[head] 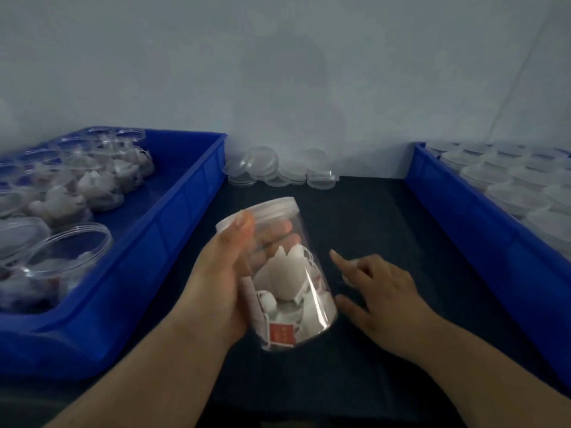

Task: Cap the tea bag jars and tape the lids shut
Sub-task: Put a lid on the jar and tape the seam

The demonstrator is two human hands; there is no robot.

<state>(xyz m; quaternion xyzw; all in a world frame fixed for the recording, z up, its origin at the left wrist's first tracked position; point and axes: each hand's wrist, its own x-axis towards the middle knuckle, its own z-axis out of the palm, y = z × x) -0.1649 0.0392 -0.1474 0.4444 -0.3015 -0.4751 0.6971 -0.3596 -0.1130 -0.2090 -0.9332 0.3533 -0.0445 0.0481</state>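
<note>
- Left hand [221,273] wraps the capped jar [293,291], lid [262,211] tipped to 11 o'clock, likely for taping.
- Right hand [381,285] at 3 o'clock, index out; its grip cannot be told.

Clear object [348,278] half-hidden beneath right hand [381,287]

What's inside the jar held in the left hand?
White tea bags with strings, piled toward the base end of the jar, plus a red tag near the bottom. The left hand covers the jar's left side, so the count can't be told.
</note>
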